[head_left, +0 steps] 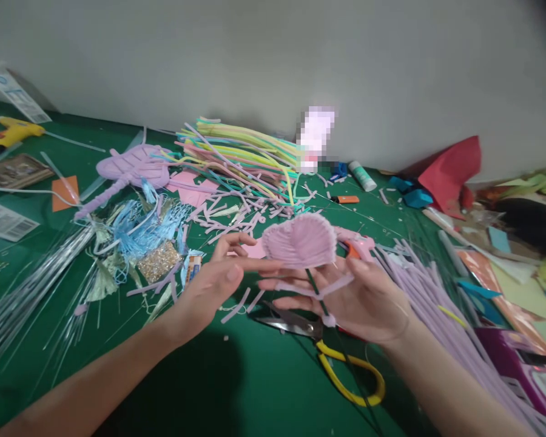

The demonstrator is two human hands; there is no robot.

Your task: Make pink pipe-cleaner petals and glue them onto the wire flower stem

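Note:
A lilac petal piece [300, 241], fan-shaped and made of pipe cleaners, is held above the table on a thin dark green stem. My right hand [364, 297] is turned palm up beneath it, with the stem lying across the fingers and the thumb near the piece's right edge. Along the stem sit a short lilac cross strip and a small lilac knob [329, 320]. From the other side my left hand [213, 285] reaches in, its index finger stretched out to the piece's lower left edge. Below the hands lie scissors [350, 370] with yellow handles.
Bundled coloured pipe cleaners [246, 149] lie at the back, beside a lilac pipe-cleaner shape [136, 167]. Blue tassels [150, 224] and silvery strands [40, 291] are at left, a yellow glue gun [13, 132] far left. Long lilac pipe cleaners [437, 321] stretch along the right.

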